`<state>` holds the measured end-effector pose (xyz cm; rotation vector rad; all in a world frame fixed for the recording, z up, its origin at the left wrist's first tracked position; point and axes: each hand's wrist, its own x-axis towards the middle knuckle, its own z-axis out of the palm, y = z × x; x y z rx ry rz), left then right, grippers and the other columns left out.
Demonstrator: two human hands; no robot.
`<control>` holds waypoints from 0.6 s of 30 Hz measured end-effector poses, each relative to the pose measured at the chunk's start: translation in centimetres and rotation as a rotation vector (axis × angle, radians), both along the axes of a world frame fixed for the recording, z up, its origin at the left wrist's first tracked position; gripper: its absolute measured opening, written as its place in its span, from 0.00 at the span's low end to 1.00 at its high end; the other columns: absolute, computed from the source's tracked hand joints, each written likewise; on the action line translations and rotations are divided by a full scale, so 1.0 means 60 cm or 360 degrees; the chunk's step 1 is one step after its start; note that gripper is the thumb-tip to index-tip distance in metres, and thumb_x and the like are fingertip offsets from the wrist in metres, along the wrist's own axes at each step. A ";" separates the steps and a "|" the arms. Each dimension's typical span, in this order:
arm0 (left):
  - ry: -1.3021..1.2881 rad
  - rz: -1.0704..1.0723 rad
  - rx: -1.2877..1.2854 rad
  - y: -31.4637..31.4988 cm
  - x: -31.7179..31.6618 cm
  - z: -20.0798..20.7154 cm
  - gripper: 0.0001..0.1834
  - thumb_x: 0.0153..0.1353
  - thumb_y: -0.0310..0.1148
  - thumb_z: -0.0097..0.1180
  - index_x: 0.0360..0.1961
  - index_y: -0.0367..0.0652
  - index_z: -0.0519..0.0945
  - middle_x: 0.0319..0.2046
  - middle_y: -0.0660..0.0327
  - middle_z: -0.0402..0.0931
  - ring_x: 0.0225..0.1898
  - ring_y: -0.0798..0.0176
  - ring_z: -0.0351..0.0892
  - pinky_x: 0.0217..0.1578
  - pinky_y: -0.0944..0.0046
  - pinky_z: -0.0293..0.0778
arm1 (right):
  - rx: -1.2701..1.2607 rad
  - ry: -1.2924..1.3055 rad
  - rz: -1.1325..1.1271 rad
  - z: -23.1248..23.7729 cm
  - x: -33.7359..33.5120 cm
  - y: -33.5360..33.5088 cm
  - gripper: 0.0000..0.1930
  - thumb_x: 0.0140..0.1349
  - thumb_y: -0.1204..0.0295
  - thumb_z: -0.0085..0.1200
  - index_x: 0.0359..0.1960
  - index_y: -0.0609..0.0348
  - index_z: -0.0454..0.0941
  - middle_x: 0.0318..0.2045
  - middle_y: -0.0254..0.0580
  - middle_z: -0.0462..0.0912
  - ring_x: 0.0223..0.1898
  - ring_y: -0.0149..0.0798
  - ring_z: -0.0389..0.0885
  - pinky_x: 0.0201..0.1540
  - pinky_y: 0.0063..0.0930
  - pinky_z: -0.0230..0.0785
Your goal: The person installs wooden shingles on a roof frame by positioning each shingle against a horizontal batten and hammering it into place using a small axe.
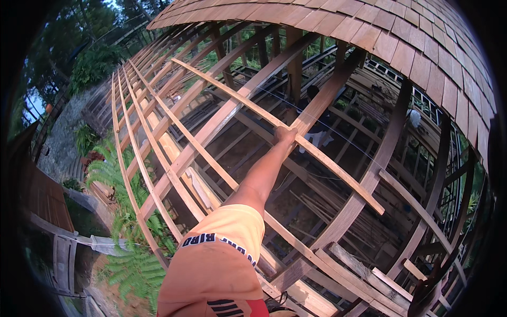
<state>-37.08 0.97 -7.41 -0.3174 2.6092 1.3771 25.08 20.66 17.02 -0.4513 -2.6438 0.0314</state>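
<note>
Roof framing seen from above, near to far. Nearest is one orange fabric sleeve (211, 274): bold dark lettering crosses a pale band by its cuff, with black stripes and a red patch at the picture's lower edge. From it extends the left forearm, bare. The left hand (285, 136) is clenched around a long, narrow, pale wooden batten (330, 162), which slants across the middle of the frame; the grip lies where the batten crosses a broad brown wooden rafter (327, 103). The right hand cannot be made out, so its state cannot be told.

To the left of the held batten, four similar slender pale battens (149, 145) run across the rafters, giving five long ones in all; a shorter one (414, 203) lies at right. At least five broad rafters can be counted. Rough loose boards (359, 267) rest at lower right. Below lies a dim ground surface with scattered sticks (311, 206), and one other person (317, 136), partly hidden by the framing. Green ferns (129, 264) border the left side. Overlapping reddish-brown wooden shingles (369, 31), too many to count, cover the upper right. Dark-leaved trees (74, 31) stand farthest, at upper left.
</note>
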 end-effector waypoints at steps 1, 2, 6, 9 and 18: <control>0.0015 0.0039 -0.0072 -0.011 0.002 0.005 0.34 0.50 0.51 0.68 0.49 0.32 0.82 0.50 0.42 0.81 0.53 0.44 0.82 0.56 0.52 0.76 | -0.0009 0.0005 0.0023 -0.003 -0.007 0.000 0.06 0.60 0.81 0.59 0.38 0.63 0.79 0.47 0.55 0.83 0.49 0.57 0.81 0.50 0.50 0.74; 0.0084 0.0004 -0.0146 -0.021 -0.005 -0.003 0.34 0.51 0.53 0.68 0.49 0.34 0.82 0.51 0.43 0.81 0.54 0.43 0.81 0.58 0.51 0.74 | -0.0010 -0.0003 0.0029 -0.005 -0.014 0.000 0.05 0.60 0.81 0.60 0.38 0.62 0.79 0.47 0.55 0.83 0.49 0.57 0.81 0.50 0.49 0.74; 0.0094 -0.0042 -0.0172 -0.021 -0.006 -0.001 0.37 0.49 0.54 0.67 0.52 0.34 0.80 0.53 0.43 0.80 0.55 0.43 0.80 0.58 0.50 0.74 | 0.0015 -0.0067 0.0002 -0.011 -0.029 -0.004 0.05 0.61 0.78 0.61 0.37 0.61 0.79 0.47 0.54 0.84 0.49 0.56 0.81 0.49 0.48 0.74; 0.0121 0.0005 -0.0170 -0.006 0.002 0.004 0.38 0.48 0.55 0.67 0.52 0.34 0.80 0.54 0.42 0.79 0.55 0.43 0.80 0.58 0.49 0.74 | -0.0526 -0.0144 -0.0172 -0.012 -0.033 -0.013 0.06 0.62 0.76 0.62 0.38 0.62 0.79 0.46 0.53 0.84 0.49 0.55 0.80 0.50 0.48 0.72; 0.0105 -0.0028 -0.0228 0.002 -0.024 -0.018 0.41 0.48 0.57 0.66 0.53 0.33 0.77 0.55 0.45 0.78 0.60 0.44 0.75 0.63 0.41 0.64 | -0.0330 -0.0113 0.0067 -0.020 -0.067 -0.020 0.09 0.63 0.76 0.62 0.43 0.64 0.79 0.45 0.53 0.84 0.47 0.55 0.80 0.48 0.50 0.73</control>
